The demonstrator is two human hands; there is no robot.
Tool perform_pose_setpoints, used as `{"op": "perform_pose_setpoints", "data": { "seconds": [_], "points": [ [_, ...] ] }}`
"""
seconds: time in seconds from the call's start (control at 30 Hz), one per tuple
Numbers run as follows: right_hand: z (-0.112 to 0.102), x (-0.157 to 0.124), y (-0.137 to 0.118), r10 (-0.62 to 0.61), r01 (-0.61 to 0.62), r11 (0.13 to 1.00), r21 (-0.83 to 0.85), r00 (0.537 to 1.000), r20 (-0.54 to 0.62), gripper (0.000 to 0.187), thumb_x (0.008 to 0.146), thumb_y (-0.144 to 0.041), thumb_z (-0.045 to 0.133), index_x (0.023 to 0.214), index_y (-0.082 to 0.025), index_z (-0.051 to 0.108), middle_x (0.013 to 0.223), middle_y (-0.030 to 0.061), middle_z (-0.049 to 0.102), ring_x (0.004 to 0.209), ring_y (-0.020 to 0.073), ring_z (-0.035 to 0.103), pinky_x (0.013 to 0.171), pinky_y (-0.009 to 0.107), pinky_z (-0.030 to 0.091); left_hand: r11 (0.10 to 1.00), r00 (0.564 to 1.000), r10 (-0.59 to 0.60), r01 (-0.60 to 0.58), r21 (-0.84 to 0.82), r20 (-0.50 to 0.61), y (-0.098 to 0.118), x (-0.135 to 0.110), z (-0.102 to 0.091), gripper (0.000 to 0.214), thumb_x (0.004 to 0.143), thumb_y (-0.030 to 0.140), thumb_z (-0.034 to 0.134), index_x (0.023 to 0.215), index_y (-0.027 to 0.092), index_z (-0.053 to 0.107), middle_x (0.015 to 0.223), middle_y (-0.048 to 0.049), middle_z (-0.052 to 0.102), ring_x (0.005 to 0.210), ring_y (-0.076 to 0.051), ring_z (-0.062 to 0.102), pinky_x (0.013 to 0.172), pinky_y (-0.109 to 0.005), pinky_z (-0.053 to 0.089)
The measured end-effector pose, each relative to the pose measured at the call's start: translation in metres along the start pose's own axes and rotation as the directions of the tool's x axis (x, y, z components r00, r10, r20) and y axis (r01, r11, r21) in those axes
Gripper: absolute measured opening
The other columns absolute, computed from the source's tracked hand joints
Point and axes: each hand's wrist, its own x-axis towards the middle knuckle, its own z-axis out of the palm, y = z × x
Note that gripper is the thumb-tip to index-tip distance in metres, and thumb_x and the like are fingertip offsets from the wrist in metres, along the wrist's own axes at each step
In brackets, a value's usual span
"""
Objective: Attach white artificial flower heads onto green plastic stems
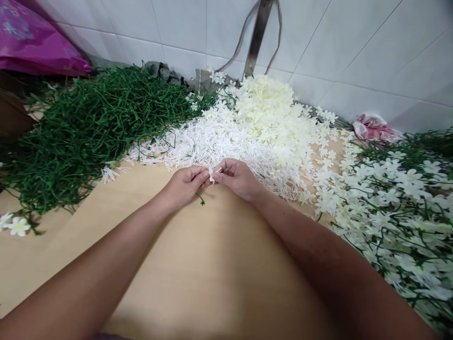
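A small white flower (211, 175) is held up between the two hands, just above the tabletop (184, 283) and near the middle of the scene. The fingers of the left hand (189, 183) are pinched together on its left side, and the thumb and fingers of the right hand (237, 178) are clamped on its right side; the fingertips of the two hands nearly meet. Its exact shape is partly hidden by the fingers. A thin green stem (202, 202) hangs below the left hand, its knobbly tip pointing toward the near side.

Just beyond the hands spreads a heap of thin white strands (212, 141). Farther back and to the right, touching it, rises a pile of pale yellow-white blossoms (269, 104), some scattered rightward. On the left lies a broad, tangled mound of green stems (106, 108), with a small white tuft (110, 173) at its near right edge and a white blossom with a yellowish center (18, 226) at the near left. On the right, white flowers on green stems (406, 203) lie in a thick heap.

At the far left sits a bright pink bag (38, 42); at the far right, a crumpled red-and-white bundle (377, 126). A dark strip (258, 38) stands against the white tiled wall (177, 23) at the far side.
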Motion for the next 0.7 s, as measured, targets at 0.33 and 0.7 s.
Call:
{"op": "perform_pose_setpoints", "data": {
  "seconds": [0.33, 0.7],
  "points": [
    [-0.0044, 0.0008, 0.0011, -0.014, 0.014, 1.0, 0.001, 0.993, 0.118, 0.036, 0.055, -0.035, 0.084, 0.069, -0.017, 0.055, 0.062, -0.0047, 0.062, 0.061, 0.0069, 0.058, 0.061, 0.021, 0.045, 0.998, 0.999, 0.014, -0.011, -0.057, 0.043, 0.0002, -0.0018, -0.0012, 0.029, 0.076, 0.04, 0.055, 0.059, 0.016, 0.053, 0.056, 0.0003, 0.049, 0.054, -0.01, 0.043, 0.051, -0.021, 0.035],
    [-0.0024, -0.0021, 0.0046, 0.004, 0.006, 0.998, -0.056, 0.982, 0.188, 0.041, 0.056, -0.042, 0.082, 0.067, -0.017, 0.051, 0.063, -0.0029, 0.061, 0.062, 0.0087, 0.059, 0.063, 0.024, 0.047, 0.996, 0.994, -0.016, 0.026, -0.089, 0.109, 0.0005, -0.0092, 0.0017, 0.034, 0.073, 0.045, 0.057, 0.056, 0.017, 0.048, 0.052, 0.0027, 0.042, 0.049, -0.007, 0.034, 0.047, -0.02, 0.027]
  ]
}}
